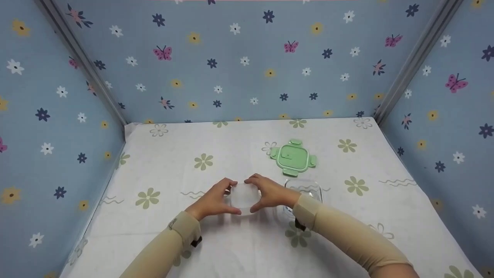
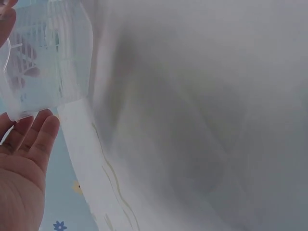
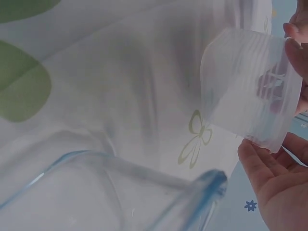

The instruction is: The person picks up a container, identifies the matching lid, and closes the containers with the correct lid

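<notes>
Between both hands is a small translucent plastic box [image 1: 245, 197] with ribbed or slotted walls, held over the white cloth. My left hand [image 1: 214, 200] grips its left side, the thumb near the front corner and the fingers at the back. On the opposite side my right hand [image 1: 270, 192] grips it the same way. Both wrist views show the box's walls [image 2: 48, 57] from low down, with fingertips at its edges. Close under my right wrist stands a clear glass container [image 1: 308, 185], partly covered by the sleeve; its rim [image 3: 86, 153] looms in the right wrist view.
A green lid [image 1: 293, 157] with a locking flap on each side lies on the cloth behind the glass container. The white flowered tablecloth [image 1: 173, 143] covers the table. Blue patterned walls [image 1: 247, 77] enclose the back and both sides, with grey posts [image 1: 417, 58] at the corners.
</notes>
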The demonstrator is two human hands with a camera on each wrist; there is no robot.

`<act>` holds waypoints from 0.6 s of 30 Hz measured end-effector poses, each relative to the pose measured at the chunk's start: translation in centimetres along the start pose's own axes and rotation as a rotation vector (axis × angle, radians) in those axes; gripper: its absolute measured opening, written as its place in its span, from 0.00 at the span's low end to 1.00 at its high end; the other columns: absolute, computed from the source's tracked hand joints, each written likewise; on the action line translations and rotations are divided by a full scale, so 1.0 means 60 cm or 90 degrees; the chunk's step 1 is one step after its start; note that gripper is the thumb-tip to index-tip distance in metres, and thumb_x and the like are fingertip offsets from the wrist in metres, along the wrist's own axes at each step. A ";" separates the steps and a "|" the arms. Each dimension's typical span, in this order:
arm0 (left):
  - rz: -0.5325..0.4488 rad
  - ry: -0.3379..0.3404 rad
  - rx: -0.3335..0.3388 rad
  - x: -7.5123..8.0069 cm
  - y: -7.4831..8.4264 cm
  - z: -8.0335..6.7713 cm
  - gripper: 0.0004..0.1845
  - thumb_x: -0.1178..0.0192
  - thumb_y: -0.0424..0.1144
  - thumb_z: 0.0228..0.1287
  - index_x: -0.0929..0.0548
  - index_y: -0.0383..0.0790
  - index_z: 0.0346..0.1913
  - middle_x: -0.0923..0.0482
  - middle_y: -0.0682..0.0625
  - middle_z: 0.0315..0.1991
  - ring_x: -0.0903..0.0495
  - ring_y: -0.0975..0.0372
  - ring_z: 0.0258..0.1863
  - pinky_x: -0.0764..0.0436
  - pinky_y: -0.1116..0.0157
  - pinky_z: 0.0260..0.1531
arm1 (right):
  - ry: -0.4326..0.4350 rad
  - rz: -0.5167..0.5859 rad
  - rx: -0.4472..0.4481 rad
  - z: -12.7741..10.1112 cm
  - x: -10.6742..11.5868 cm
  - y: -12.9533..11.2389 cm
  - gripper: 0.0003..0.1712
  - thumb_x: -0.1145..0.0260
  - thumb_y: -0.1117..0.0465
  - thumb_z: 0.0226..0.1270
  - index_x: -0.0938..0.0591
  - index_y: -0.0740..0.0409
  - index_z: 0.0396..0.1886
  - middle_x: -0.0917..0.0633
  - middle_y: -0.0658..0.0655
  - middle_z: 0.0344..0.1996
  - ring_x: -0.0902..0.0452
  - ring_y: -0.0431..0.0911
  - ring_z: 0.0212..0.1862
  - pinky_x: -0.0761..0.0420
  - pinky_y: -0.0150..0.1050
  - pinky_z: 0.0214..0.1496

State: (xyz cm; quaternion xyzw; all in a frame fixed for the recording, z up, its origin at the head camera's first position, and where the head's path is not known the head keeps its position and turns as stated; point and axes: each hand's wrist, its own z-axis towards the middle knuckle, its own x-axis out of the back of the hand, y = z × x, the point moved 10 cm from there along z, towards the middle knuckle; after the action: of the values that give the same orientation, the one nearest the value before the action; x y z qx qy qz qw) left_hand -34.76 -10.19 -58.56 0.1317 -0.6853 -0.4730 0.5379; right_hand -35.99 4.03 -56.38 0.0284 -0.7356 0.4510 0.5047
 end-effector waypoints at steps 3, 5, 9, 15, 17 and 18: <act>0.003 -0.005 0.020 -0.002 -0.004 -0.002 0.48 0.12 0.54 0.50 0.27 0.38 0.68 0.24 0.39 0.71 0.20 0.46 0.67 0.20 0.46 0.71 | -0.002 0.001 -0.015 0.000 -0.001 0.001 0.54 0.10 0.56 0.51 0.25 0.63 0.76 0.21 0.63 0.70 0.22 0.57 0.70 0.24 0.55 0.78; 0.009 -0.010 0.029 -0.004 -0.006 -0.003 0.48 0.13 0.55 0.50 0.27 0.38 0.68 0.24 0.39 0.72 0.20 0.45 0.67 0.20 0.46 0.71 | -0.002 -0.003 -0.024 -0.001 -0.002 0.003 0.54 0.10 0.55 0.51 0.24 0.61 0.76 0.21 0.61 0.69 0.22 0.56 0.70 0.24 0.55 0.78; 0.019 -0.013 0.045 -0.006 -0.005 -0.005 0.48 0.14 0.57 0.52 0.27 0.39 0.69 0.24 0.40 0.71 0.20 0.45 0.67 0.20 0.45 0.71 | -0.006 -0.015 -0.036 -0.002 -0.005 0.004 0.54 0.10 0.54 0.51 0.24 0.59 0.77 0.20 0.60 0.68 0.22 0.55 0.69 0.24 0.54 0.78; 0.031 -0.007 0.064 -0.005 0.000 0.000 0.45 0.17 0.59 0.56 0.27 0.39 0.69 0.22 0.41 0.66 0.20 0.48 0.63 0.19 0.46 0.69 | -0.031 -0.028 -0.041 -0.002 -0.006 0.003 0.54 0.13 0.48 0.58 0.27 0.59 0.80 0.23 0.62 0.74 0.25 0.57 0.75 0.27 0.53 0.82; 0.035 -0.007 0.063 -0.004 0.002 0.001 0.45 0.17 0.59 0.56 0.27 0.38 0.68 0.22 0.41 0.65 0.20 0.48 0.62 0.19 0.46 0.68 | -0.032 -0.024 -0.036 -0.003 -0.004 0.000 0.52 0.15 0.47 0.61 0.27 0.60 0.80 0.24 0.63 0.75 0.26 0.58 0.76 0.28 0.54 0.82; 0.035 -0.008 0.061 -0.004 0.004 0.002 0.45 0.17 0.58 0.56 0.27 0.38 0.68 0.22 0.41 0.65 0.20 0.48 0.61 0.19 0.47 0.68 | -0.032 -0.021 -0.035 -0.003 -0.002 0.000 0.51 0.16 0.46 0.63 0.27 0.60 0.80 0.24 0.63 0.75 0.26 0.59 0.76 0.28 0.55 0.82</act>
State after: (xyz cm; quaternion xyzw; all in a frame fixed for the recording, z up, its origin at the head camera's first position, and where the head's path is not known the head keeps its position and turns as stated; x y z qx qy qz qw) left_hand -34.70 -9.82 -58.52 0.1352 -0.7136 -0.4255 0.5399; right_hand -35.78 4.12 -56.45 0.0377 -0.7597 0.4212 0.4940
